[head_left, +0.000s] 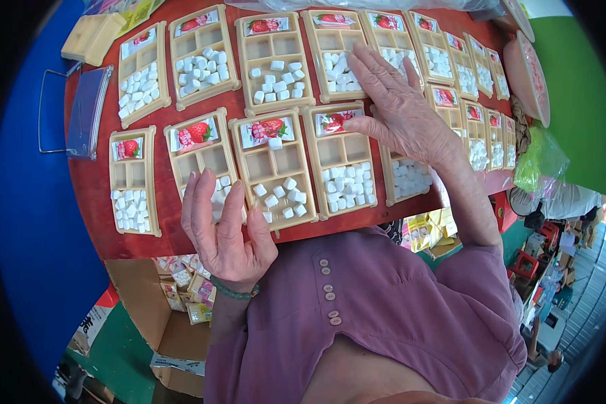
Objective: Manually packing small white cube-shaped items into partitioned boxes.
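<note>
Two rows of beige compartment trays hold small white marshmallow-like pieces, with a strawberry-printed sachet in each tray's top section. My left hand, a green bead bracelet at its wrist, hovers with fingers apart over a front-row tray, hiding part of its white pieces. Beside it, another front-row tray has loosely scattered pieces, one lying on its sachet. My right hand stretches open over the trays right of centre. Its thumb is by a sachet; whether its fingertips touch anything I cannot tell.
The red table curves around the trays. Stacked beige trays and a clear plastic holder stand at the left. A pink basin and green plastic bag are at the right. Below, a cardboard box holds packaged goods.
</note>
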A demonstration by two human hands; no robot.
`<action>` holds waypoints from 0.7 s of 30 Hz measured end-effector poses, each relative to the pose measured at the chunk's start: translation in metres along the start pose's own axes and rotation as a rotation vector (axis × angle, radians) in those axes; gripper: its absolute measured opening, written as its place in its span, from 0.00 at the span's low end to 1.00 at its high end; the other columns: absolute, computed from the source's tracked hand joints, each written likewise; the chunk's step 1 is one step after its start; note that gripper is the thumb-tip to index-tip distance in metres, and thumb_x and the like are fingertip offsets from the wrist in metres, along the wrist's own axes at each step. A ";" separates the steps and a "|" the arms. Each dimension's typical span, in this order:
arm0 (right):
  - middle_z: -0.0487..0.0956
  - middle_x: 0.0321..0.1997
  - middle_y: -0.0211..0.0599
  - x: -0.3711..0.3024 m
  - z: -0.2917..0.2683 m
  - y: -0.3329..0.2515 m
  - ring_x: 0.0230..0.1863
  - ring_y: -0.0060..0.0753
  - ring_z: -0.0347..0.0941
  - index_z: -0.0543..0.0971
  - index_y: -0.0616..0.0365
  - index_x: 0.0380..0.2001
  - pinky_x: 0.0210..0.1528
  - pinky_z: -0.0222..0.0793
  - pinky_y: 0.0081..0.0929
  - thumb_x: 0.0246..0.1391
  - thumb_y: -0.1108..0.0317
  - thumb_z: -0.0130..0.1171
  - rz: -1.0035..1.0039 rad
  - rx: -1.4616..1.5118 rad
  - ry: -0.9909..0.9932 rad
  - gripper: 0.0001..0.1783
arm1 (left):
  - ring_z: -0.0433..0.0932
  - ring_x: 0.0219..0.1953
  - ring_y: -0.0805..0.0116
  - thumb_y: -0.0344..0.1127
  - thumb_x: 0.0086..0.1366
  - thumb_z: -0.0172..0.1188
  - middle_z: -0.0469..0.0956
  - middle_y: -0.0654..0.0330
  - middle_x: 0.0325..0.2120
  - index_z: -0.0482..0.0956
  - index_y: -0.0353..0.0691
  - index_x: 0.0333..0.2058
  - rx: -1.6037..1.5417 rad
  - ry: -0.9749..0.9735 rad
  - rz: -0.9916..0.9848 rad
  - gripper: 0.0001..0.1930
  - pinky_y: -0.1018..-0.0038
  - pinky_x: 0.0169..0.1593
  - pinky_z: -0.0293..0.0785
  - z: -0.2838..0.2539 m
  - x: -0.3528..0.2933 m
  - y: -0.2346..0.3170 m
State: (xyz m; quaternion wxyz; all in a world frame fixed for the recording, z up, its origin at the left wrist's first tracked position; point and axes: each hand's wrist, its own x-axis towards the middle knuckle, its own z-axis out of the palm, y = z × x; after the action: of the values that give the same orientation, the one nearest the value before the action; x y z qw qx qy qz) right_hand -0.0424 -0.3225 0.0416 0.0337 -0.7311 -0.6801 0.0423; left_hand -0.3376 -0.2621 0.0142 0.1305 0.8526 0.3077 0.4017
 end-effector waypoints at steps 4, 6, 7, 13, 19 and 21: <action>0.49 0.76 0.42 -0.001 0.000 -0.001 0.77 0.42 0.44 0.49 0.51 0.72 0.74 0.32 0.56 0.56 0.31 0.47 -0.024 0.002 0.002 0.51 | 0.68 0.60 0.41 0.29 0.62 0.60 0.69 0.40 0.57 0.77 0.31 0.51 -0.008 0.011 0.004 0.18 0.53 0.60 0.67 0.001 -0.001 -0.002; 0.49 0.76 0.42 0.001 -0.005 0.002 0.77 0.43 0.43 0.48 0.51 0.72 0.74 0.32 0.56 0.57 0.31 0.47 -0.007 0.029 0.049 0.51 | 0.68 0.60 0.41 0.29 0.62 0.60 0.69 0.40 0.57 0.77 0.31 0.51 -0.003 0.007 0.005 0.18 0.53 0.60 0.67 0.001 -0.002 -0.002; 0.49 0.76 0.43 0.002 -0.007 0.003 0.77 0.43 0.42 0.48 0.51 0.73 0.74 0.32 0.56 0.57 0.32 0.47 0.014 0.056 0.095 0.51 | 0.68 0.60 0.41 0.29 0.62 0.60 0.69 0.40 0.57 0.77 0.31 0.51 0.000 0.009 0.002 0.18 0.53 0.60 0.67 0.001 -0.002 -0.002; 0.50 0.76 0.45 -0.002 -0.004 -0.008 0.77 0.44 0.42 0.47 0.51 0.73 0.74 0.32 0.56 0.57 0.32 0.47 0.013 -0.040 0.004 0.51 | 0.69 0.60 0.43 0.28 0.61 0.60 0.70 0.41 0.57 0.78 0.31 0.50 -0.007 0.028 0.009 0.18 0.54 0.59 0.68 0.003 -0.001 -0.003; 0.50 0.76 0.45 -0.003 0.001 -0.012 0.77 0.44 0.43 0.48 0.51 0.72 0.74 0.31 0.57 0.57 0.32 0.47 0.003 -0.087 0.034 0.50 | 0.71 0.58 0.43 0.28 0.60 0.61 0.71 0.42 0.56 0.78 0.30 0.48 -0.023 0.065 0.028 0.17 0.55 0.58 0.69 0.004 0.001 -0.002; 0.50 0.76 0.45 -0.001 -0.005 -0.017 0.77 0.43 0.43 0.48 0.52 0.72 0.74 0.31 0.56 0.58 0.32 0.47 -0.030 -0.069 0.075 0.50 | 0.71 0.58 0.43 0.28 0.60 0.61 0.72 0.42 0.55 0.78 0.30 0.48 -0.016 0.070 0.034 0.17 0.55 0.58 0.69 0.005 0.000 -0.003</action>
State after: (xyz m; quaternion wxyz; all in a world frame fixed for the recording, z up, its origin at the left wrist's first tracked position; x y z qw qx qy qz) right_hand -0.0591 -0.3222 0.0486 0.0347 -0.7226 -0.6904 -0.0092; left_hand -0.3352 -0.2595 0.0101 0.1196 0.8419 0.2943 0.4361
